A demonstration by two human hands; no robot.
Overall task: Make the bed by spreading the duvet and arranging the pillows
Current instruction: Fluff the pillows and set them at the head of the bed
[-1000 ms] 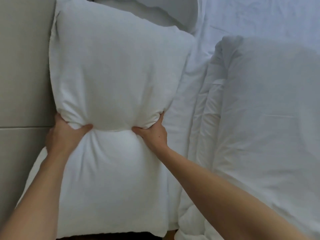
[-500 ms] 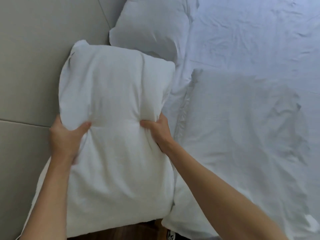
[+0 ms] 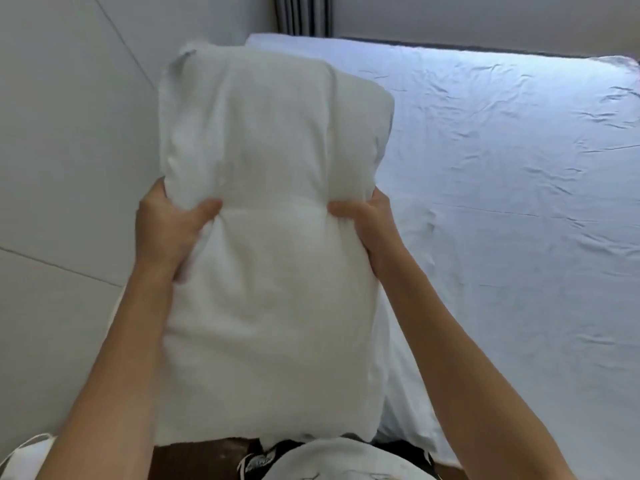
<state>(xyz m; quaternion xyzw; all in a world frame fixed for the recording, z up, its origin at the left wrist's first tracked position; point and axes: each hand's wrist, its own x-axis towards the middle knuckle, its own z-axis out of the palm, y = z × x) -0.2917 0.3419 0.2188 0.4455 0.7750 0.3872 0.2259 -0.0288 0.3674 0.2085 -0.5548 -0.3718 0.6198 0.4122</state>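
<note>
Left hand (image 3: 169,225) and right hand (image 3: 363,221) grip the plump white fabric pillow (image 3: 273,237) mid-sides, best lowered squarely against the headboard.

We note the pillow (image 3: 273,271) hides the fingers of both the left hand (image 3: 166,230) and the right hand (image 3: 367,230), only thumbs showing. The bed (image 3: 519,202) runs off the right edge; the curtain (image 3: 303,15) is cropped above.

Pillow (image 3: 270,271) soft matt white cloth; bed sheet (image 3: 519,202) matt, creased; wall panels (image 3: 69,133) smooth.
</note>
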